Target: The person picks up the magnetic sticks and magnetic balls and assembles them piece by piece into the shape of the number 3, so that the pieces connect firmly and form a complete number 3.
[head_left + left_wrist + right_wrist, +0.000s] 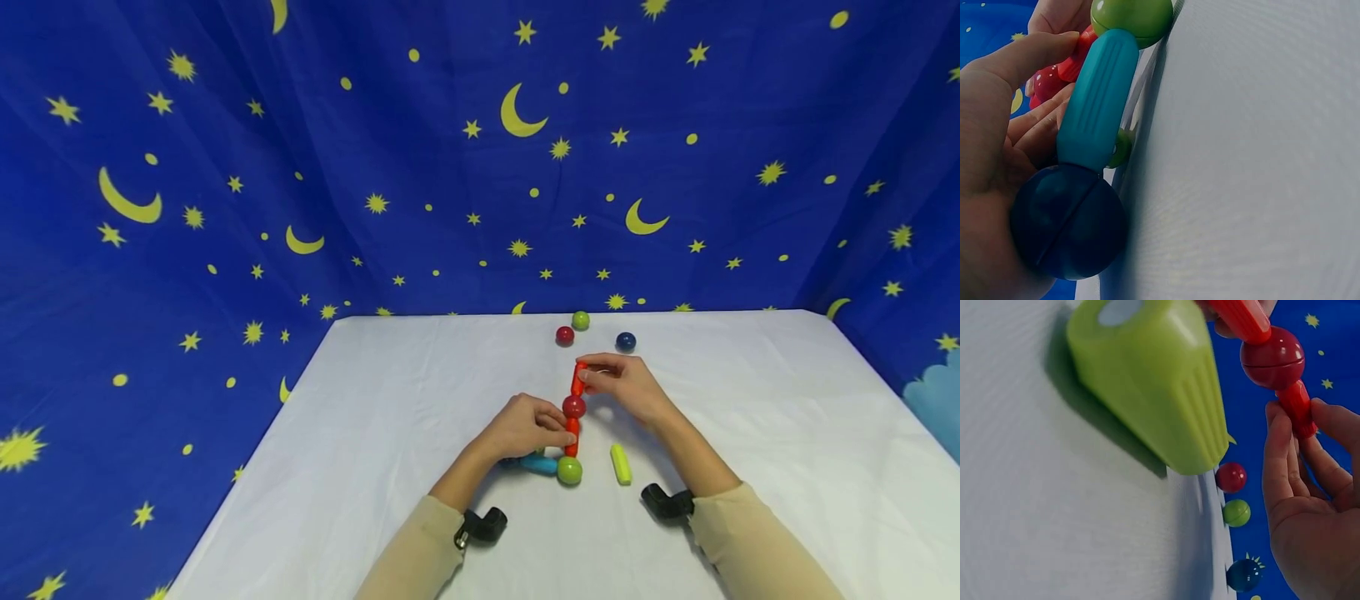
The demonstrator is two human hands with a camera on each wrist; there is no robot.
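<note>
Your left hand [521, 428] pinches the near rod [573, 427], your right hand [630, 386] the far rod [576, 386]; probably light, rigid, slick: grip mid-length.

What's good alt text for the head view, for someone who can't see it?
A person's right grip pinches an upper red rod and the left grip a lower red rod, with a red ball between the rods. A green ball joins the lower rod to a blue rod. A yellow rod and three balls lie loose on the white table.

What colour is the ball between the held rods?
Dark red; the ball shows best in the right wrist view.
</note>
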